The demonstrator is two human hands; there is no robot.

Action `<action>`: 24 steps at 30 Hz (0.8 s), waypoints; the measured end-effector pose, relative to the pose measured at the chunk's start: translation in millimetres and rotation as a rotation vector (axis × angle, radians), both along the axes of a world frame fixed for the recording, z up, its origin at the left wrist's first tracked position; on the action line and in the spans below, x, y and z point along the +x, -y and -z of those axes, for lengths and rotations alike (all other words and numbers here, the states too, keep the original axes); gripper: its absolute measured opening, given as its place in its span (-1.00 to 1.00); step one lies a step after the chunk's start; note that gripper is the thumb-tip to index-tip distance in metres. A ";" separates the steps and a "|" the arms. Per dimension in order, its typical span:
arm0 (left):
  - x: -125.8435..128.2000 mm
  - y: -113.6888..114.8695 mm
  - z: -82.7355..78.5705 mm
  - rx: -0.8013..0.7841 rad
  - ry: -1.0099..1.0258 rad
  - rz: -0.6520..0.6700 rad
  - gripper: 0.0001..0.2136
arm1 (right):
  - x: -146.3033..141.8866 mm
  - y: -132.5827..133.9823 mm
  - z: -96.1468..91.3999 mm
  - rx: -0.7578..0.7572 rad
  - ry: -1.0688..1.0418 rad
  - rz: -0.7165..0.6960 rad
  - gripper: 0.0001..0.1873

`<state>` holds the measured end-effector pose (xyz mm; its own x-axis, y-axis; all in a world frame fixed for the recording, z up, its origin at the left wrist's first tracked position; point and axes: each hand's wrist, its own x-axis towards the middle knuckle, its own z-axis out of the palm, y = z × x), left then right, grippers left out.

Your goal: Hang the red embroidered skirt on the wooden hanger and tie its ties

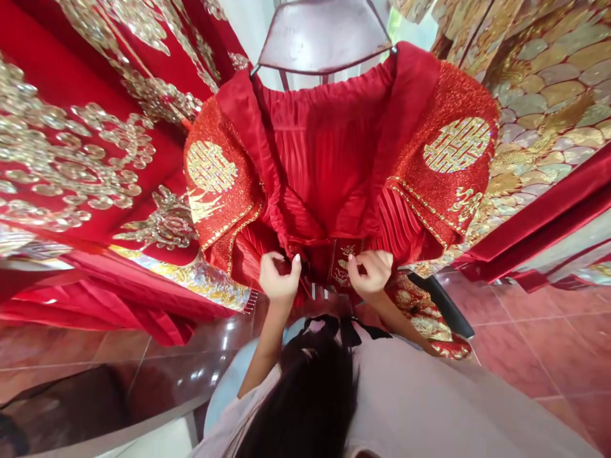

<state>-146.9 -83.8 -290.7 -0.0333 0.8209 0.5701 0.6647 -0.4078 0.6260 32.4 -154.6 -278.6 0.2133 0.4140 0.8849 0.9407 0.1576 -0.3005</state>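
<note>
A red pleated garment (329,152) with gold-embroidered glitter panels hangs in front of me from a dark hanger (322,38). My left hand (279,280) pinches the red fabric at the garment's lower front, fingers closed on it. Beside it, my right hand (370,273) grips the same lower edge next to a small embroidered red panel (341,261). The two hands are close together, a short gap apart, at the garment's centre.
More red garments with heavy gold and silver embroidery hang at the left (81,152) and upper right (548,95). A reddish tiled floor (539,343) lies below. A black bar (442,305) slants down behind my right forearm.
</note>
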 end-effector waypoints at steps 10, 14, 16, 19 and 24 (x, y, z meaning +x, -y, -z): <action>65.4 -12.3 65.3 -0.564 -0.115 0.341 -0.78 | -23.2 -69.1 56.5 -0.866 -0.522 0.001 -0.69; 65.2 -10.5 69.0 -0.547 -0.135 0.318 -0.73 | -17.2 -75.7 56.9 -0.850 -0.625 -0.071 -0.77; 64.9 -9.4 70.5 -0.554 -0.163 0.299 -0.72 | -15.5 -69.3 55.9 -0.851 -0.693 -0.136 -0.81; 65.9 -7.7 78.8 -0.590 -0.228 0.315 -0.80 | -15.0 -55.7 53.4 -0.871 -0.825 -0.263 -0.80; 65.4 0.8 103.2 -0.679 -0.319 0.366 -0.83 | -10.0 -37.4 53.5 -0.989 -1.132 -0.543 -0.67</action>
